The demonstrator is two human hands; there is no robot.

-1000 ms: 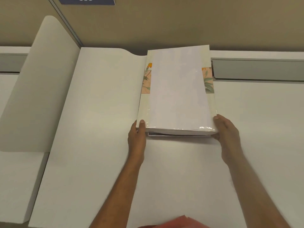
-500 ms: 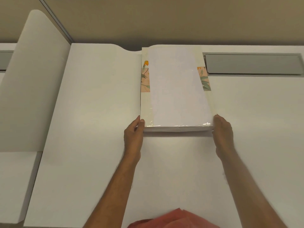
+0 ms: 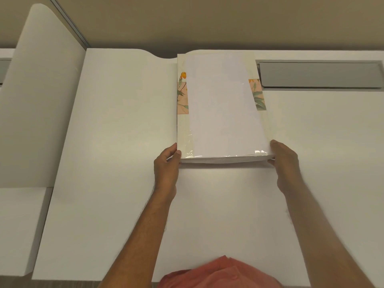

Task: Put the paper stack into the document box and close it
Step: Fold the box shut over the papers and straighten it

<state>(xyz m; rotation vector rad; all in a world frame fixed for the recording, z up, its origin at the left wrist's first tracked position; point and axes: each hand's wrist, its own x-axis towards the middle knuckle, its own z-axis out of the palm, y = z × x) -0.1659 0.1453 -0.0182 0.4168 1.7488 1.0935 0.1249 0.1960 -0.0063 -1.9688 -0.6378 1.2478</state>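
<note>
A cream document box (image 3: 183, 129) with a floral band lies flat on the white desk, far of centre, its long side pointing away from me. A white paper stack (image 3: 222, 109) lies on top of it, slightly skewed, under glossy film at the near end. My left hand (image 3: 166, 167) grips the near left corner, thumb on top. My right hand (image 3: 285, 165) grips the near right corner, where paper and box edges meet. I cannot tell whether the paper sits inside the box or on its lid.
The white desk (image 3: 322, 152) spreads all around. A grey cable hatch (image 3: 320, 74) is set into it right of the box. A white divider panel (image 3: 41, 100) stands at the left. A beige wall runs behind. My orange shirt (image 3: 220, 273) shows at the bottom.
One second ago the near end was lifted, with a dark gap beneath. It has come down close to the desk. Both hands kept their corners.
</note>
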